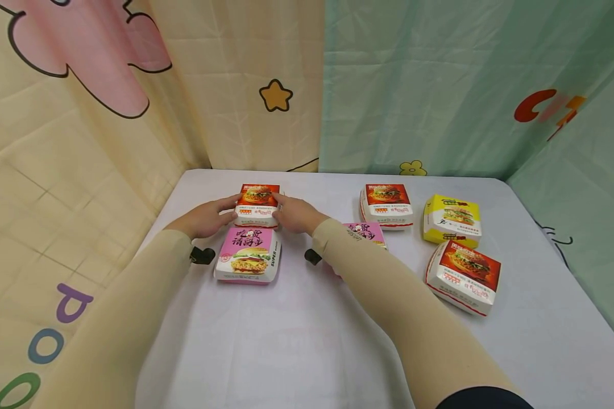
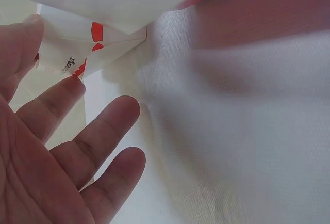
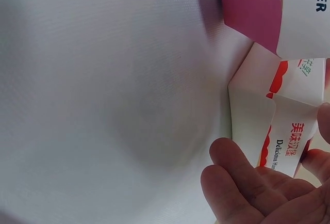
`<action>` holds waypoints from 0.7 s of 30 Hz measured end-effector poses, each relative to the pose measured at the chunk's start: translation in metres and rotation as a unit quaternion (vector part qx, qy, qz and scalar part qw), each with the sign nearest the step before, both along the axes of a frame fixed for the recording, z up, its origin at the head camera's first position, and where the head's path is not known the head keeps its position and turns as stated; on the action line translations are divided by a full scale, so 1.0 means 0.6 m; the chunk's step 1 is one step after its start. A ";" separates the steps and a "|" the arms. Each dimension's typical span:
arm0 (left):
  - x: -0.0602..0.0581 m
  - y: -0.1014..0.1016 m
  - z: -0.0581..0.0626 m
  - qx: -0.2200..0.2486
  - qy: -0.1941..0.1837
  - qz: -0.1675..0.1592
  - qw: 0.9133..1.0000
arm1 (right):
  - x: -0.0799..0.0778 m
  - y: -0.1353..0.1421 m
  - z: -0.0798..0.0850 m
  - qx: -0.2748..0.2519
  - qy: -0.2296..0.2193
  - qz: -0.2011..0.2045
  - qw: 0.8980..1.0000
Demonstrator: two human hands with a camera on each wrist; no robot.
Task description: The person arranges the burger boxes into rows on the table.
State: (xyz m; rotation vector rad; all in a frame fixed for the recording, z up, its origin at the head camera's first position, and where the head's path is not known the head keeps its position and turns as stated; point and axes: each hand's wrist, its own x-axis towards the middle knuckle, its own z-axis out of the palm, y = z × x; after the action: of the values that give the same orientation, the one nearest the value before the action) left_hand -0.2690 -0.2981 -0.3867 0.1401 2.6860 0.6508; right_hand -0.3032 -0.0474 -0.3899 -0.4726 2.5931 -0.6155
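Note:
A red-and-white burger box [image 1: 257, 211] stands at the table's back left, between my two hands. My left hand [image 1: 204, 218] touches its left side; in the left wrist view the fingers [image 2: 105, 128] are spread and fairly straight, one fingertip against the box's side [image 2: 67, 53]. On the other side, my right hand [image 1: 297, 215] touches the box with thumb and fingertips, and in the right wrist view its lower fingers [image 3: 237, 177] extend loosely beside the box wall [image 3: 281, 131]. A pink-and-white burger box [image 1: 249, 255] lies directly in front of the red one.
My right forearm partly covers another pink box [image 1: 366, 232]. To its right stand a red-and-white box [image 1: 387, 207], a yellow box [image 1: 451, 220] and a tilted red-and-white box [image 1: 463, 276]. Curtains [image 1: 414, 85] border the white table [image 1: 286, 341].

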 end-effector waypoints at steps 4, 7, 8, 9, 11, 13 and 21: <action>0.000 0.000 0.000 0.000 0.001 0.001 1.000 | 0.001 0.001 -0.001 -0.001 0.001 -0.002 1.000; -0.001 0.000 -0.001 0.003 0.001 0.005 1.000 | 0.002 0.001 -0.001 -0.002 -0.001 -0.005 1.000; -0.001 -0.001 -0.001 0.003 0.001 0.005 1.000 | 0.002 0.001 0.000 -0.004 -0.003 -0.005 1.000; -0.001 0.000 -0.001 0.004 0.001 0.005 1.000 | 0.003 0.001 0.000 -0.005 -0.004 -0.006 1.000; -0.001 0.000 -0.001 0.004 0.002 0.004 1.000 | 0.003 0.001 0.001 -0.007 -0.007 -0.008 1.000; 0.000 0.000 0.000 0.003 0.004 0.001 1.000 | 0.004 0.000 0.002 -0.006 -0.007 -0.008 1.000; 0.004 0.002 0.004 0.004 0.006 -0.001 1.000 | 0.005 0.001 0.000 -0.006 0.005 -0.001 1.000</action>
State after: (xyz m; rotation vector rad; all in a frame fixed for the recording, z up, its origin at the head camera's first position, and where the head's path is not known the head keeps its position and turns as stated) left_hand -0.2666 -0.2969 -0.3843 0.1498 2.6934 0.6631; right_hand -0.3000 -0.0470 -0.3897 -0.4786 2.6003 -0.6321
